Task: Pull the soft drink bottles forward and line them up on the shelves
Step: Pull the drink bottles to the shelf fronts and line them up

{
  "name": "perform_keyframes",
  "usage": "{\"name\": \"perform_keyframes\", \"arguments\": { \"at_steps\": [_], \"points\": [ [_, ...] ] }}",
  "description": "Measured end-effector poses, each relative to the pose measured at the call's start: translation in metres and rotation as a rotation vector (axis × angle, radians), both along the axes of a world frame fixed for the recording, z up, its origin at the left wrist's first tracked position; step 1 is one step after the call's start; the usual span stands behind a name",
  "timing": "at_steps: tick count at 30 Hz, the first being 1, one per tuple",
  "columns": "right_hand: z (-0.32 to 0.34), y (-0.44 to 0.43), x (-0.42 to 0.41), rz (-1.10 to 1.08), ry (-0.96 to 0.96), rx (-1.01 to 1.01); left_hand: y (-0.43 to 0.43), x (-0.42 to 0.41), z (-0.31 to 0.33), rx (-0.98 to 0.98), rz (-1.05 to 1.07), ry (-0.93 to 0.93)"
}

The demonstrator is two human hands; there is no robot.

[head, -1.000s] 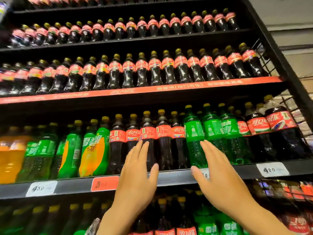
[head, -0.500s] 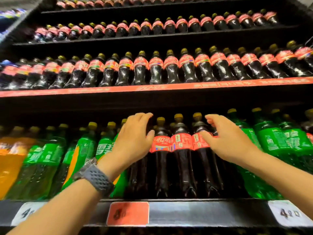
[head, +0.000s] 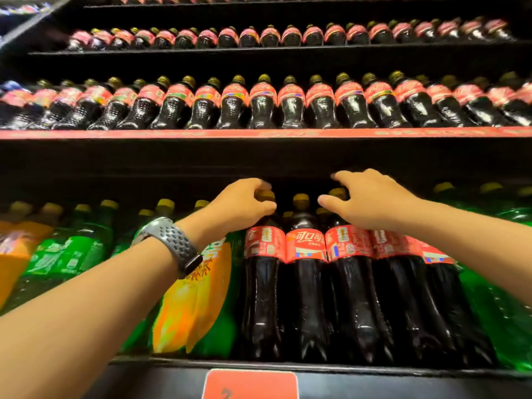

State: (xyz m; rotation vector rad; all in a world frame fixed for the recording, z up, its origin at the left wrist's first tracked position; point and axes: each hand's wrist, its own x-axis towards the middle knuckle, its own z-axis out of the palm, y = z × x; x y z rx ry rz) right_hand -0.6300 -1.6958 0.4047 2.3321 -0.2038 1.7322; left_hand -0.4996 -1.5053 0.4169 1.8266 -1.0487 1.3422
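Both hands have moved up from the label band to the bottle caps since the earlier frame, and the camera sits closer to the shelf. Left hand (head: 241,205), centre frame, wears a watch (head: 172,243) and curls its fingers round the cap of the first cola (head: 260,283). Right hand (head: 371,203), right of centre and apart from the left, hooks thumb and forefinger round the cap of the third cola (head: 349,283). Middle cola (head: 305,283) stands between them. All three stand upright at the front of the lower shelf (head: 374,370), with green bottles (head: 72,254) at left. Smaller colas (head: 263,102) line the shelf above; a red tag (head: 250,384) sits at bottom centre.
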Motion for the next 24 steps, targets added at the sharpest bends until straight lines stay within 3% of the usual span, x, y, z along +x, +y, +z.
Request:
{"name": "perform_keyframes", "arguments": {
  "at_steps": [10,17,24],
  "points": [
    [0.024,0.003,0.005,0.068,0.105,0.075,-0.001,0.001,0.012,0.03,0.034,-0.035],
    [0.027,-0.002,0.0,0.195,0.134,0.13,-0.012,-0.004,0.007,0.056,0.285,-0.212],
    [0.029,-0.003,0.001,0.14,0.12,0.022,-0.047,-0.029,0.002,0.138,0.411,-0.392]
  ]
}}
